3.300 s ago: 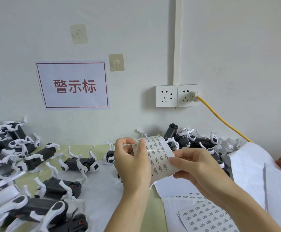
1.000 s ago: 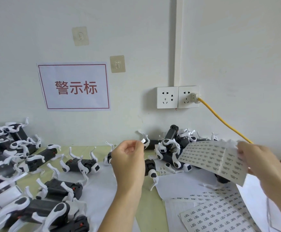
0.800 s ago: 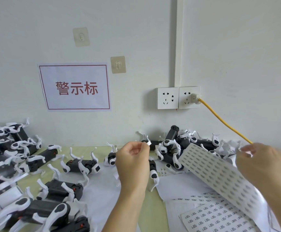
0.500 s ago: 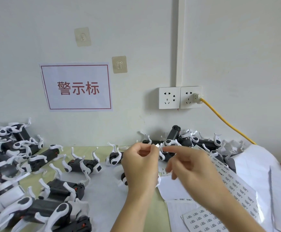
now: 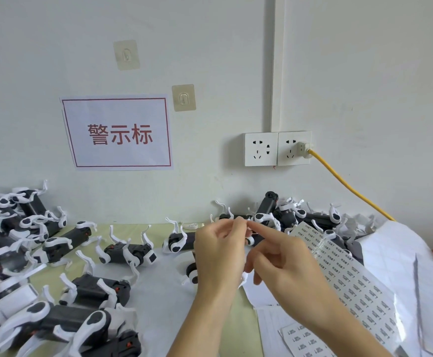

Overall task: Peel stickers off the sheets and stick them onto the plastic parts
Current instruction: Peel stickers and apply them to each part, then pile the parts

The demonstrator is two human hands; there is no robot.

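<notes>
While the left hand (image 5: 219,251) pinches a sticker (image 5: 246,224), the right hand (image 5: 285,264) touches it.

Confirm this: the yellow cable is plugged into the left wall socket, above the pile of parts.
Not quite. The head view shows the yellow cable plugged into the right socket; the left socket holds no plug. The cable does run down above the pile of parts.

a small assembly workshop; heaps of plastic parts (image 5: 125,253), sticker sheets (image 5: 352,274), a labelled wall sign (image 5: 117,132)
</notes>
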